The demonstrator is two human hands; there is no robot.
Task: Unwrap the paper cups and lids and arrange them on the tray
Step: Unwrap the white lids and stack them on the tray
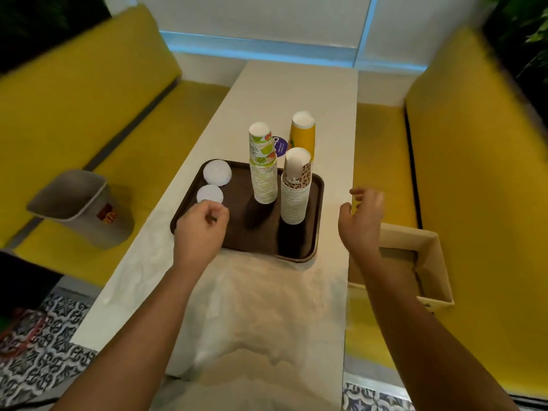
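Left hand (201, 225): fingers curled; cannot tell if they pinch anything; just near of the small white lid stack (209, 194)
Right hand (363, 213): fingers spread, holding nothing; right of the brown plastic tray (237, 235)
Cups: lime-print paper cup stack (263, 176) and leopard-print paper cup stack (296, 192) upright on tray

Paper, plastic and card on a pale matt table

The tray (237, 232) looks like dark brown plastic with a dull sheen. The fruit-print cups (263, 173), leopard-print cups (296, 191) and yellow cups (303, 134) are smooth printed paper with white matt insides. The lids (217, 172) seem to be white plastic. The table (267, 292) is pale, faintly speckled and matt. The box (439, 262) is plain brown cardboard, the bin (89, 215) smooth grey plastic, and the benches (74, 99) have matt yellow upholstery.
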